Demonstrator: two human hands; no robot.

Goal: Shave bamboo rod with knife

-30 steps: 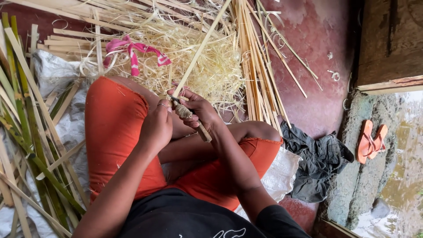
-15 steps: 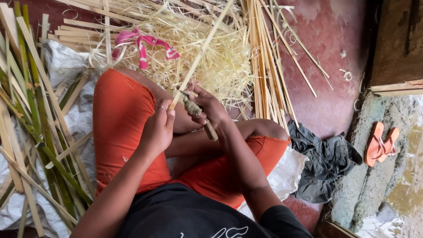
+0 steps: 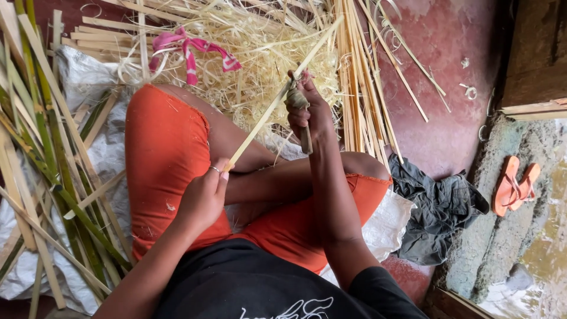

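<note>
Bamboo strip (image 3: pixel 277 103), pinched low by the left hand (image 3: pixel 204 198), could slip sideways and let the right hand's (image 3: pixel 310 112) clenched knife (image 3: pixel 302 127) nick fingers.

Pale bamboo strip (image 3: pixel 277 100) slanting across lap, near end lowest; wrapped-handle knife (image 3: pixel 300 112) upright against it.

Orange shorts with frayed hems, black shirt with white print, ring on left hand (image 3: pixel 204 198)
</note>
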